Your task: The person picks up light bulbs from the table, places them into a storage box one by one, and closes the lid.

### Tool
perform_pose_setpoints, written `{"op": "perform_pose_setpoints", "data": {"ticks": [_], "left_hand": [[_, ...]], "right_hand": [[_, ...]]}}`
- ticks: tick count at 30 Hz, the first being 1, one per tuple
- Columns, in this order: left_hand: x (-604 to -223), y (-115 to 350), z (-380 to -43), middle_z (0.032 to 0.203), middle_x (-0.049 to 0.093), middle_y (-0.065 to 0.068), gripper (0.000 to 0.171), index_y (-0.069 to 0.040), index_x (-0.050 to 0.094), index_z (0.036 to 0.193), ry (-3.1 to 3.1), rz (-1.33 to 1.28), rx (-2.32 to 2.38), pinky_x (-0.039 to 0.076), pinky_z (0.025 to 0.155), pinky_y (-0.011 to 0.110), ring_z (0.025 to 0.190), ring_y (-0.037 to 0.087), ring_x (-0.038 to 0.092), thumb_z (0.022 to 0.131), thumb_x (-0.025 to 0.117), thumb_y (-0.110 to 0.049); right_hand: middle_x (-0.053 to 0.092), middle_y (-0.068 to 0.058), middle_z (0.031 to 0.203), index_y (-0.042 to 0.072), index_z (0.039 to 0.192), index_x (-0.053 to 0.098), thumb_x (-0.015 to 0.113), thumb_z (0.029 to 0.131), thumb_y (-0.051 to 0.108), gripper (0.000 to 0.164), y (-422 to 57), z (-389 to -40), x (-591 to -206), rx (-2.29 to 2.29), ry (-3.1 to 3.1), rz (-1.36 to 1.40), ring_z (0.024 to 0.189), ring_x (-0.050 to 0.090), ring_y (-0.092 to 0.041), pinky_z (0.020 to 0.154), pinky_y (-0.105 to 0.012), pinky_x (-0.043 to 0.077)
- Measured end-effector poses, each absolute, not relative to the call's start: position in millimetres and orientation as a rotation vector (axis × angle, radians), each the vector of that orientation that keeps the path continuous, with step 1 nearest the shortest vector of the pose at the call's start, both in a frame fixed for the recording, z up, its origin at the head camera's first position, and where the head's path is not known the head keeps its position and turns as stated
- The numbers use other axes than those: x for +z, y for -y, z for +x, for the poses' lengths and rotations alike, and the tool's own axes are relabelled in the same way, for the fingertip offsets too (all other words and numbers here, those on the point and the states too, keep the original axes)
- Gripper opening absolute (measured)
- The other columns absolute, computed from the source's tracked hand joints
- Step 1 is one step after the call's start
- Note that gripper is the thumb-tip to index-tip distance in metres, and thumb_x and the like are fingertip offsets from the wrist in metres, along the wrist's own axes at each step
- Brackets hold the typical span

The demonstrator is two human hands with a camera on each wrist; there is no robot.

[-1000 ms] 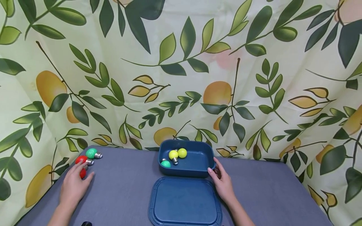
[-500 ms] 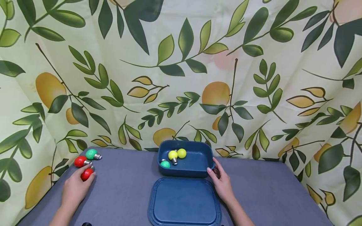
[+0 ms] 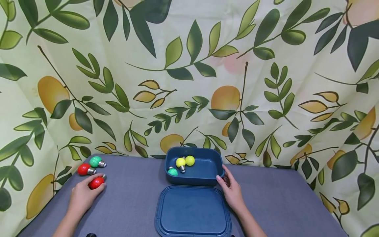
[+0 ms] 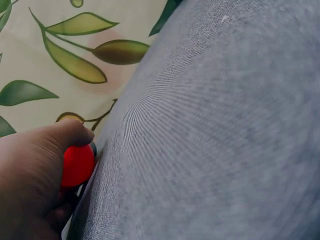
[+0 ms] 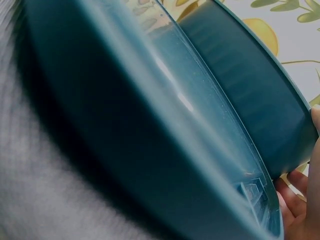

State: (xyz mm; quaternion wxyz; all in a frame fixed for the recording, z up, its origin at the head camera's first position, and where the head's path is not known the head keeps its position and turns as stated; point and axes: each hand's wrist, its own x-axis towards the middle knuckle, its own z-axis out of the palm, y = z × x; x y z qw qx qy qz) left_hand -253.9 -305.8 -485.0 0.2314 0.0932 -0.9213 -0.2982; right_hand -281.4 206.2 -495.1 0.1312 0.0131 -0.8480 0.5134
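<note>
On the left side of the table my left hand pinches a red light bulb between thumb and fingers, its metal base pointing away to the right. The left wrist view shows the same red bulb under the thumb. Just beyond lie another red bulb and a green bulb. My right hand grips the right front corner of a dark blue box, thumb at the rim and fingers round the side. Inside the box are two yellow bulbs and a green bulb.
A blue lid lies flat in front of the box. A small black object shows at the table's near edge. Behind the grey-covered table hangs a leaf-patterned cloth.
My left hand has come down onto the nearer red bulb, taken hold of it and moved it slightly right, away from the other red bulb. The right hand stays at the box.
</note>
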Motion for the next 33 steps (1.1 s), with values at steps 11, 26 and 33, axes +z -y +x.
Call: {"op": "perform_pose_setpoints", "data": {"ticks": [11, 26, 33], "left_hand": [[-483.2, 272.9, -251.6, 0.107, 0.072, 0.028, 0.044, -0.005, 0.073, 0.114, 2.565, 0.207, -0.903, 0.047, 0.067, 0.034, 0.087, 0.037, 0.067, 0.076, 0.087, -0.019], [-479.3, 242.8, -255.9, 0.108, 0.073, 0.022, 0.037, -0.008, 0.072, 0.114, 2.646, 0.21, -0.968, 0.049, 0.072, 0.036, 0.091, 0.033, 0.068, 0.079, 0.079, -0.02], [-474.8, 234.5, -262.0, 0.113, 0.072, 0.026, 0.04, -0.006, 0.074, 0.119, 2.687, 0.171, -0.928, 0.048, 0.066, 0.034, 0.089, 0.033, 0.068, 0.079, 0.074, -0.015]], "right_hand": [[0.052, -0.021, 0.151, 0.02, 0.156, 0.04, 0.06, 0.102, 0.037, 0.06, -207.1, -281.2, -496.5, 1.487, 2.459, 0.068, 0.13, 0.061, -0.036, 0.107, -0.053, 0.048], [0.05, -0.021, 0.152, 0.02, 0.156, 0.039, 0.059, 0.102, 0.037, 0.06, -207.9, -280.5, -493.5, 1.488, 2.475, 0.045, 0.131, 0.06, -0.037, 0.108, -0.054, 0.048], [0.051, -0.022, 0.151, 0.02, 0.156, 0.039, 0.059, 0.102, 0.037, 0.06, -207.4, -280.9, -494.5, 1.494, 2.467, 0.054, 0.13, 0.06, -0.037, 0.107, -0.054, 0.048]]}}
